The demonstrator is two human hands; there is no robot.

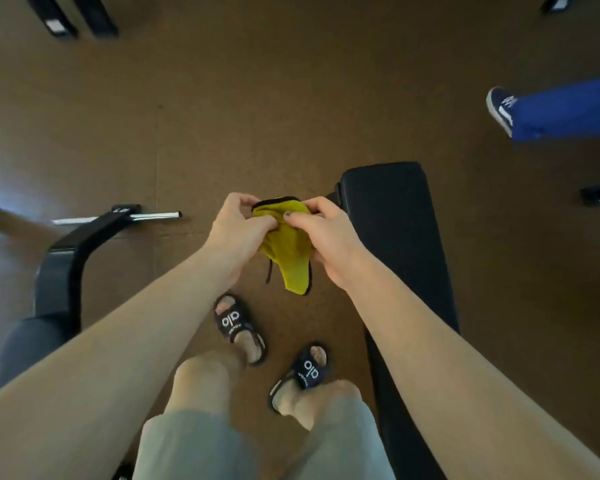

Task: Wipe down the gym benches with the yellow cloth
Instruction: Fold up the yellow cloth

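Note:
A yellow cloth (291, 251) with a dark edge hangs bunched in the air between my two hands, above the brown floor. My left hand (241, 230) pinches its upper left part with curled fingers. My right hand (326, 233) grips its upper right part, thumb on the fabric. A black padded gym bench (395, 244) runs along the right, just beyond my right hand and under my right forearm. The cloth's lower end dangles free beside the bench's edge.
Another machine's black frame and grey pad (63, 258) with a chrome bar (153, 216) stand at the left. Another person's blue-trousered leg and shoe (548, 109) are at the upper right. My sandalled feet (274, 351) stand on the brown floor (257, 109).

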